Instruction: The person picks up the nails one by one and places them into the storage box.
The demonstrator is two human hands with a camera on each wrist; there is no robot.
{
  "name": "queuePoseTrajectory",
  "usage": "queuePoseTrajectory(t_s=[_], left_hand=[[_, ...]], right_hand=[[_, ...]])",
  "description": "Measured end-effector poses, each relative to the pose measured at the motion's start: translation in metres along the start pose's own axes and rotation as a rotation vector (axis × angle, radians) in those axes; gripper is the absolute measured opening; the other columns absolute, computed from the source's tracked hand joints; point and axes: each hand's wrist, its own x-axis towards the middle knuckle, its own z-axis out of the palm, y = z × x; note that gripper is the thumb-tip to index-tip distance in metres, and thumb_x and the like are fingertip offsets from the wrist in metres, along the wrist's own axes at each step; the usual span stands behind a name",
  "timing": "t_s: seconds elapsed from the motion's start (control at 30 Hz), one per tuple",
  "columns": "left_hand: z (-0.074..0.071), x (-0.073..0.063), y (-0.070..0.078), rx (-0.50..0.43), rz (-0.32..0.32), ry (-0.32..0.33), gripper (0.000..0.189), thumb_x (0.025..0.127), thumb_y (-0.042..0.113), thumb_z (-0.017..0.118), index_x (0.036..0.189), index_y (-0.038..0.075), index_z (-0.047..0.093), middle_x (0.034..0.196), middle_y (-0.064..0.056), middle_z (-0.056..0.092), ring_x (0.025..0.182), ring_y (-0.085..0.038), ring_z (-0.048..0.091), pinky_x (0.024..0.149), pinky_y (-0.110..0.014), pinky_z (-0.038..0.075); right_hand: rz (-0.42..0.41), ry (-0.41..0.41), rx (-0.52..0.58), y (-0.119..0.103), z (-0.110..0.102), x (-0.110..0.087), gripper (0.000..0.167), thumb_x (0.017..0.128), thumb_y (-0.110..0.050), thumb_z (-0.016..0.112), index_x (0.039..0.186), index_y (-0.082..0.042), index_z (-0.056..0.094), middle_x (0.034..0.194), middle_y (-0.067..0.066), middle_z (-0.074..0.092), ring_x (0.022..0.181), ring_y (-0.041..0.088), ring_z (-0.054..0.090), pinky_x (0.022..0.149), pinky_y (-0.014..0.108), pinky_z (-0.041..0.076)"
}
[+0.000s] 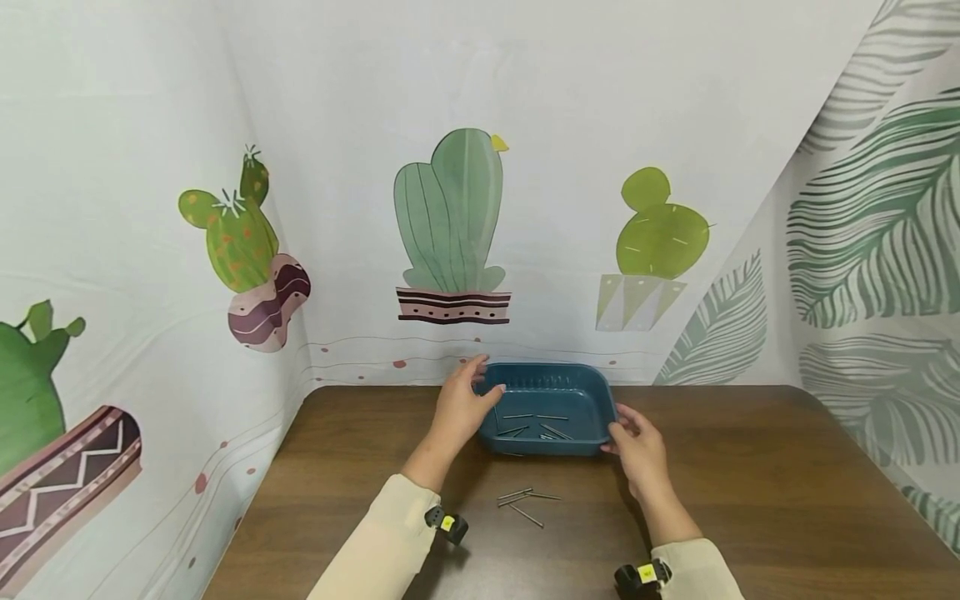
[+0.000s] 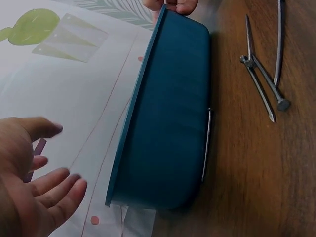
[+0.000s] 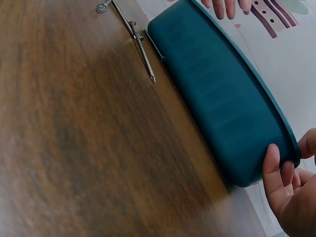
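A blue plastic basin (image 1: 546,447) stands at the table's back edge, with several nails (image 1: 552,417) lying loose inside it. My right hand (image 1: 643,454) grips the basin's right end near the front corner; the right wrist view shows its fingers against the wall and rim. Over the left end hovers my left hand (image 1: 461,406), its fingers loosely spread and holding nothing; in the left wrist view it is apart from the rim. In front of the basin, several nails (image 1: 527,516) lie crossed on the wood. Another nail (image 2: 206,145) lies along the foot of the basin's front wall.
The brown wooden table (image 1: 750,483) ends just behind the basin. A white cloth (image 1: 555,167) printed with cacti hangs there and continues down the left side. Leaf-patterned fabric (image 1: 877,217) hangs on the right. Each wrist carries a small black camera (image 1: 447,524).
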Motion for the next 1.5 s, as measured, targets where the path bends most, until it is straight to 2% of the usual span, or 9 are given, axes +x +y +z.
queuePoseTrajectory(t_s=[0.07,0.2,0.47,0.7,0.87,1.13,1.27,1.5], left_hand=[[0.0,0.0,0.0,0.008,-0.018,-0.006,0.069,0.09,0.033,0.077,0.149,0.014,0.047,0.138,-0.016,0.058,0.127,-0.031,0.059,0.1,-0.052,0.053],[-0.001,-0.001,-0.001,0.002,-0.028,-0.003,0.075,0.088,0.037,0.078,0.152,0.016,0.043,0.145,-0.015,0.052,0.133,-0.032,0.055,0.104,-0.053,0.051],[0.0,-0.004,-0.007,0.017,-0.014,-0.018,0.073,0.089,0.037,0.077,0.151,0.014,0.044,0.139,-0.017,0.054,0.13,-0.033,0.056,0.101,-0.053,0.052],[-0.001,-0.006,-0.007,0.011,-0.006,-0.002,0.07,0.088,0.032,0.078,0.148,0.013,0.048,0.138,-0.018,0.056,0.128,-0.033,0.058,0.099,-0.052,0.053],[0.0,-0.007,-0.008,0.024,-0.012,0.004,0.066,0.089,0.029,0.078,0.147,0.012,0.05,0.136,-0.014,0.057,0.126,-0.03,0.058,0.097,-0.048,0.054],[0.0,-0.011,-0.011,-0.011,0.001,0.01,0.062,0.09,0.025,0.076,0.144,0.008,0.051,0.131,-0.013,0.059,0.121,-0.028,0.059,0.092,-0.043,0.057],[-0.001,-0.016,-0.013,-0.012,0.002,0.023,0.057,0.091,0.027,0.075,0.14,0.009,0.054,0.127,-0.011,0.06,0.118,-0.026,0.06,0.091,-0.041,0.058],[0.0,-0.022,-0.018,-0.002,0.007,0.05,0.043,0.09,0.022,0.075,0.127,0.005,0.061,0.117,-0.009,0.061,0.109,-0.024,0.061,0.085,-0.036,0.056]], right_hand=[[-0.001,0.0,0.001,0.0,0.0,0.0,0.046,0.098,-0.003,0.049,0.144,0.004,0.048,0.111,0.013,0.048,0.094,0.022,0.062,0.069,0.024,0.06],[-0.005,0.0,0.0,-0.001,0.0,0.0,0.046,0.098,-0.003,0.049,0.144,0.004,0.048,0.111,0.013,0.047,0.094,0.022,0.062,0.069,0.023,0.06],[-0.011,0.003,-0.002,-0.001,0.0,-0.001,0.046,0.098,-0.002,0.049,0.144,0.005,0.048,0.111,0.014,0.048,0.094,0.022,0.062,0.067,0.022,0.059],[-0.012,0.014,0.014,0.0,0.002,0.0,0.045,0.098,-0.002,0.049,0.143,0.005,0.049,0.109,0.012,0.048,0.093,0.022,0.061,0.066,0.022,0.059],[-0.016,0.024,0.011,0.0,0.003,0.0,0.045,0.097,-0.002,0.05,0.142,0.005,0.05,0.11,0.013,0.049,0.093,0.023,0.061,0.065,0.022,0.059],[-0.026,0.035,0.027,-0.001,0.002,-0.002,0.046,0.097,0.0,0.05,0.142,0.007,0.049,0.107,0.012,0.048,0.086,0.014,0.061,0.064,0.022,0.059],[-0.019,0.036,0.024,-0.002,0.001,-0.002,0.047,0.096,-0.001,0.049,0.143,0.007,0.048,0.108,0.01,0.047,0.085,0.01,0.061,0.064,0.021,0.059],[0.001,0.039,0.013,-0.003,0.0,-0.001,0.048,0.096,-0.001,0.049,0.144,0.006,0.048,0.109,0.01,0.045,0.089,0.014,0.058,0.064,0.021,0.059]])
